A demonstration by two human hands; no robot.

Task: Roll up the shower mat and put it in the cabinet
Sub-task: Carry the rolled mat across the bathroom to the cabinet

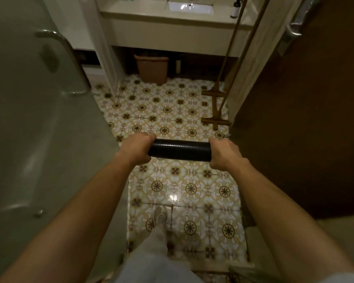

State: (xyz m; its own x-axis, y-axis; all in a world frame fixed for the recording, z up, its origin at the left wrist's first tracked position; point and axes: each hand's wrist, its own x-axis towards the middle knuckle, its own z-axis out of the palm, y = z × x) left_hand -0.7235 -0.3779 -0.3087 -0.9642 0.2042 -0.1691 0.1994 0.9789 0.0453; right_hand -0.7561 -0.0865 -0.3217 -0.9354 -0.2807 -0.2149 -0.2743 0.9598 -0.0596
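The shower mat [179, 150] is a black, tightly rolled cylinder held level in the air above the patterned tile floor. My left hand [136, 149] is closed around its left end and my right hand [225, 153] around its right end. Both arms reach forward from the bottom of the view. Ahead stands the vanity unit [172, 35] with a sink, and a dark open space lies underneath it.
A glass shower door [39, 119] with a metal handle fills the left. A brown wooden door [307, 119] stands on the right. A brown bin [151, 68] sits under the vanity. A wooden ladder rack [217, 105] leans at the right. My leg and shoe [159, 217] are below.
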